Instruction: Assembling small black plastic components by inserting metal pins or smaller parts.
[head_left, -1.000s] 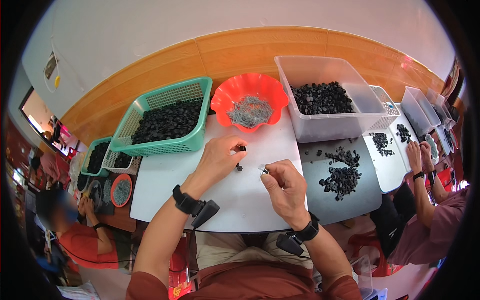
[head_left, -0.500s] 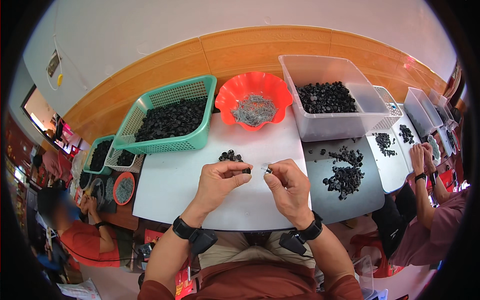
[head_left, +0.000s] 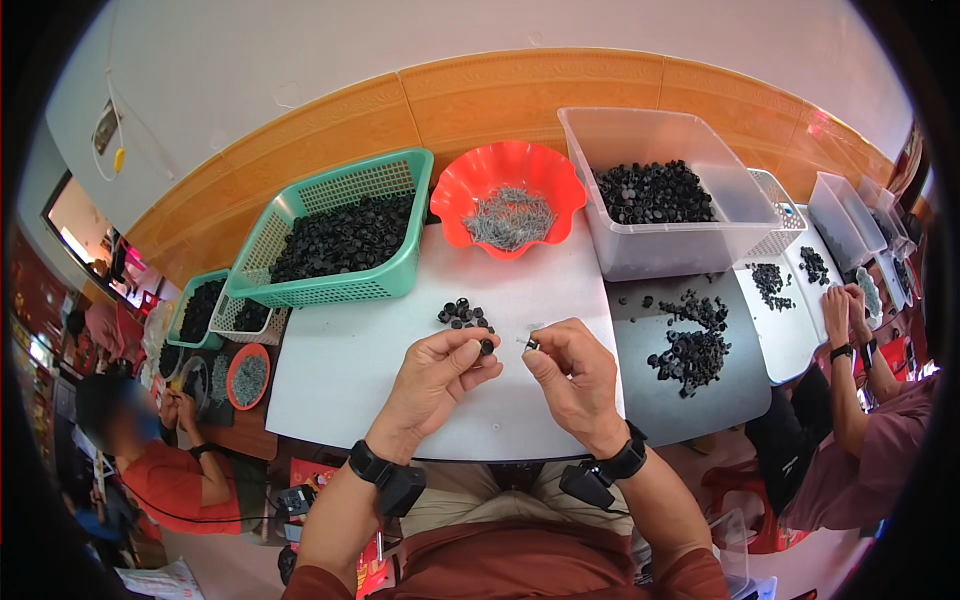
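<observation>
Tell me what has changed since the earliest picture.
The left hand has drawn back toward the body, holding a black piece, uncovering a small cluster of black pieces on the white table. The right hand still pinches a small part. The green basket, red bowl and clear bin stayed put.

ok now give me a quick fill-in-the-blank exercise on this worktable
The scalloped bowl of grey pins is coloured ____.
The left hand pinches a small part coloured ____.
The green plastic basket stands on the bowl's ____ side.
The translucent plastic bin stands on the bowl's ____ side.

Missing words: red; black; left; right.
</observation>
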